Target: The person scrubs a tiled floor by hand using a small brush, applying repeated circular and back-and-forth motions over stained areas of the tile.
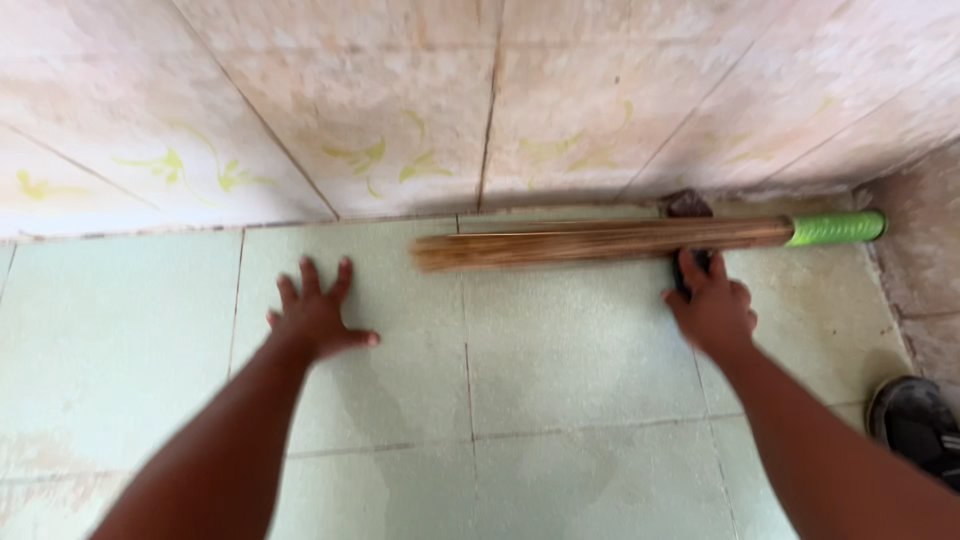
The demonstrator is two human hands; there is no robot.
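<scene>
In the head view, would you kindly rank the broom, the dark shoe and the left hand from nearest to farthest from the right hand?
1. Broom: just ahead, at the right hand's fingertips.
2. Dark shoe: lower right, at the frame edge.
3. Left hand: far left, flat on the floor tiles.

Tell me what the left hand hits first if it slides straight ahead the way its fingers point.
Probably the tiled wall. The left hand lies flat on the floor, fingers spread toward the wall, and the broom starts to its right, so it likely misses the bristle tips, though the margin is unclear.
</scene>
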